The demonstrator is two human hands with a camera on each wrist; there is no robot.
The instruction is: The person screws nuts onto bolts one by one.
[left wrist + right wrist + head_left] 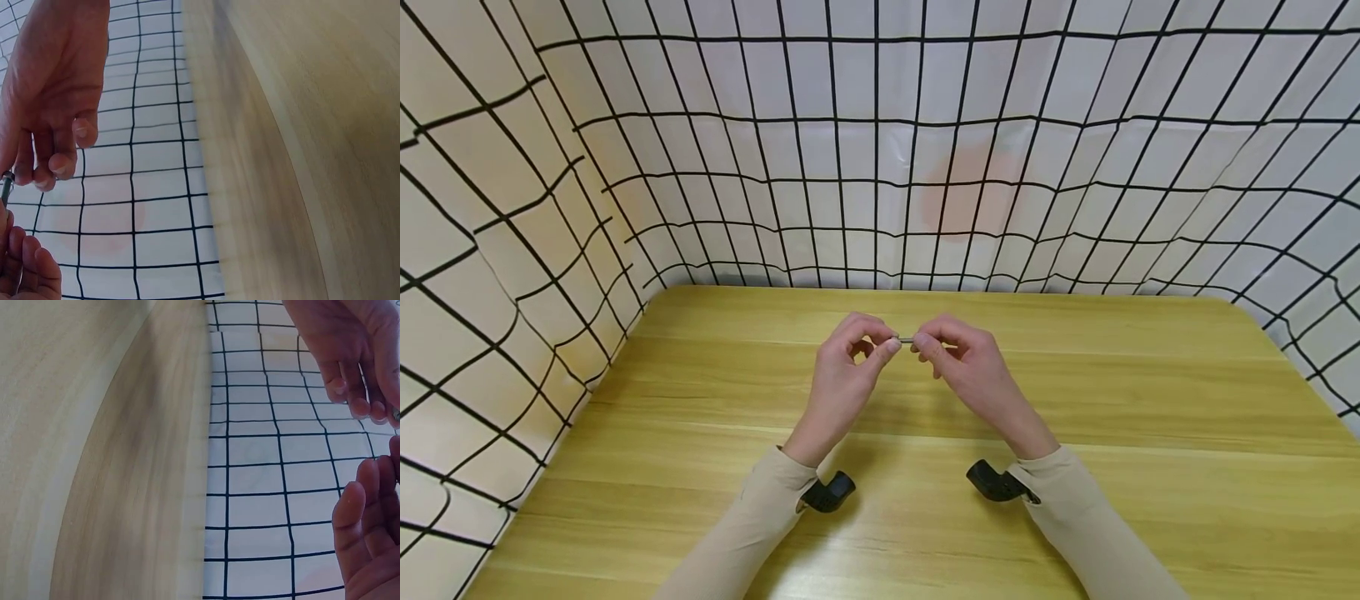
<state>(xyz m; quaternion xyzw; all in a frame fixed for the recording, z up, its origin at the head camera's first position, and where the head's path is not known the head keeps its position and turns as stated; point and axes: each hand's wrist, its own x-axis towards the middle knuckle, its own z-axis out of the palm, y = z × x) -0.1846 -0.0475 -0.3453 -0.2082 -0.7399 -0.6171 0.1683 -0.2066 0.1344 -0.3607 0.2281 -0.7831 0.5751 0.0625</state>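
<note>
Thin grey metal rod (pixel 906 340) was pinched at its ends by left hand (pixel 842 379) at nine o'clock and right hand (pixel 973 371) at three, fingertips pressed together; its ends were hidden.

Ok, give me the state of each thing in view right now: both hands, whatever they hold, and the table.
Left hand: raised above the table, fingertips pinching one end of the rod.
Right hand: raised, fingertips pinching the other end.
Small metal rod: held level between both hands, off the table; too small to tell more.
Wooden table: bare where visible, nothing resting under the hands.
</note>
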